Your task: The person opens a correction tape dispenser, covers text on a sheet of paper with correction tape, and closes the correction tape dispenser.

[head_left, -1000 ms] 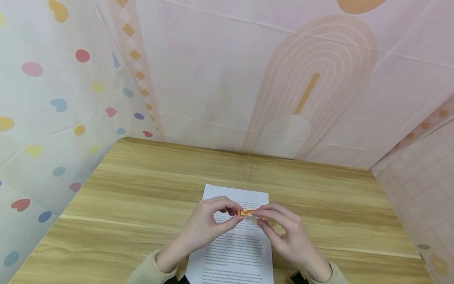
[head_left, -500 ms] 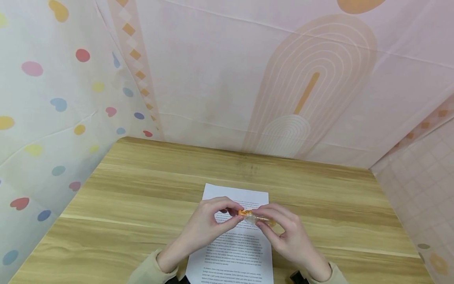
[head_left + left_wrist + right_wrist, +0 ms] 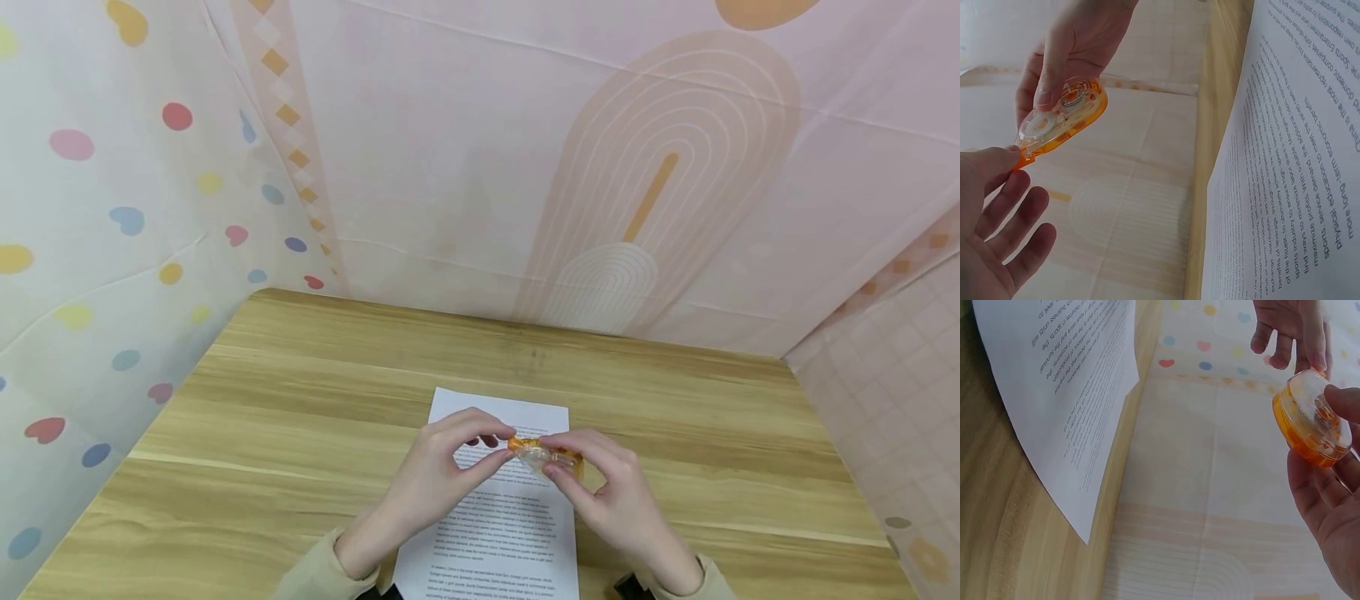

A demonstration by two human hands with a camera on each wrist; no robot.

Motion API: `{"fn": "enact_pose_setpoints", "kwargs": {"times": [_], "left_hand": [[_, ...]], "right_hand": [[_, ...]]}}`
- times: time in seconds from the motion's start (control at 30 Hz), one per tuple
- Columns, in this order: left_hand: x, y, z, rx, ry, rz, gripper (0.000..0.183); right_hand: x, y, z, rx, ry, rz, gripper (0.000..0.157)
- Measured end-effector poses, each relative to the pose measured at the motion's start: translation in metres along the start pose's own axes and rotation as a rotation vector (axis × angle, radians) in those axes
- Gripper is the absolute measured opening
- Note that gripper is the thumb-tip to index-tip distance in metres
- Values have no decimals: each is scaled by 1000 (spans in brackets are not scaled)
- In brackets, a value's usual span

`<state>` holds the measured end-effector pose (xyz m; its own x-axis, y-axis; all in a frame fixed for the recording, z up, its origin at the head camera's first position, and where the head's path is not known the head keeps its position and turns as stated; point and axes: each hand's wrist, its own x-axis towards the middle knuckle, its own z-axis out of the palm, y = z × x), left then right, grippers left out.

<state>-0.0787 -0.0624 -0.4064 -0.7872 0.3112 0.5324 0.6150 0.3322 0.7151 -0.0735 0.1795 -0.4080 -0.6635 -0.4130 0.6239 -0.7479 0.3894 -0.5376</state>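
Observation:
A correction tape dispenser [image 3: 536,457] with a clear case and orange edging is held between the two hands, above the printed sheet [image 3: 495,533]. My right hand [image 3: 611,483] grips its body, thumb on the clear face and fingers behind, as the right wrist view shows for the dispenser [image 3: 1310,419]. With thumb and index finger, my left hand [image 3: 442,467] pinches the orange tip at the narrow end. The other left fingers are spread apart from the dispenser [image 3: 1069,128] in the left wrist view. White reels show through the case.
The sheet lies on a wooden table [image 3: 315,417], running to the table's near side. Patterned cloth [image 3: 450,167] hangs behind the table and along both sides. A black wrist strap piece [image 3: 633,587] shows below the right hand.
The dispenser has turned slightly in the right hand, so more of its clear face shows in the head view. Both hands stay in nearly the same place, the left still at the tip.

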Motion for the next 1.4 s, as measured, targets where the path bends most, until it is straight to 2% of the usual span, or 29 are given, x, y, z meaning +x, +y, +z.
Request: {"fn": "enact_pose_setpoints", "kwargs": {"times": [0.13,0.3,0.47,0.6,0.7,0.87,1.0,1.2,1.4], "left_hand": [[0,1,1,39,32,47,23],[4,4,0,153,45,112,23],[14,5,2,249,4,151,21],[24,3,7,291,-52,171,19],[32,-1,13,330,-106,163,18],[46,-9,27,357,-213,112,16],[58,-17,41,371,-303,92,15],[70,-28,65,412,-433,41,14],[76,-34,83,481,-488,6,16]], "right_hand": [[1,-1,-1,3,-5,15,41],[4,-2,-5,17,3,30,39],[6,2,-11,6,3,26,39],[3,8,-18,-7,-35,125,33],[0,14,-23,-16,-71,210,29],[-4,27,-29,-9,-115,344,24],[-7,40,-34,44,-142,444,25],[-14,61,-41,117,-197,529,26],[-17,74,-46,99,-250,617,25]]}}
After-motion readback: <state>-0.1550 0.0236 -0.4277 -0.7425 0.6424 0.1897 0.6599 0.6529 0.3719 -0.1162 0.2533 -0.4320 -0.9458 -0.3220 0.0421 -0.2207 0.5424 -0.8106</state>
